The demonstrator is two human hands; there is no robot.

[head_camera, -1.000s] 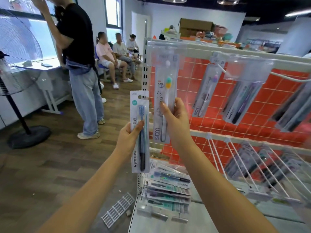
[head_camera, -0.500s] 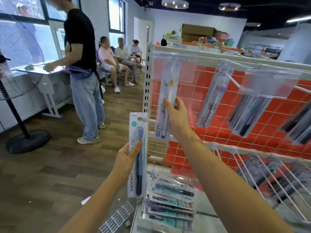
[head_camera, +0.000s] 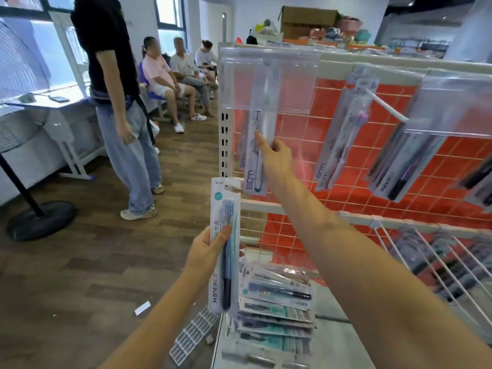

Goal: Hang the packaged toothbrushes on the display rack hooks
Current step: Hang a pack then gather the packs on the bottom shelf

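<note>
Wood-plank flooring (head_camera: 80,262) fills the left half of a bright shop room, with tall windows behind a standing person in a black top and jeans (head_camera: 117,102) and three people seated on chairs (head_camera: 181,73) farther back. A pedestal fan (head_camera: 24,129) stands at the far left. Filling the right half is a white display rack (head_camera: 226,145) backed with orange-red tile-patterned panel, wire hooks jutting from its rails. Clear plastic label holders hang at the front of the hooks; packaged toothbrushes (head_camera: 343,139) already hang on hooks to the right. On the rack's lower shelf (head_camera: 330,344) lies a stack of packaged toothbrushes (head_camera: 277,307), still to be hung.

Reaching up, the right hand (head_camera: 274,153) pinches a white "BDM" toothbrush pack (head_camera: 257,158) between thumb and curled fingers, the pack's top hidden behind the leftmost clear label holder (head_camera: 269,81). Whether its hang hole is already on the hook cannot be told. Lower down, the left hand (head_camera: 207,251) grips a blue "Hane" toothbrush pack (head_camera: 225,246) upright, fingers wrapped around its middle, well apart from any hook.

To do this step well, the right hand should probably keep the pack vertical, slide the hang hole fully along the hook behind the label holder, and release only once the pack hangs freely.
</note>
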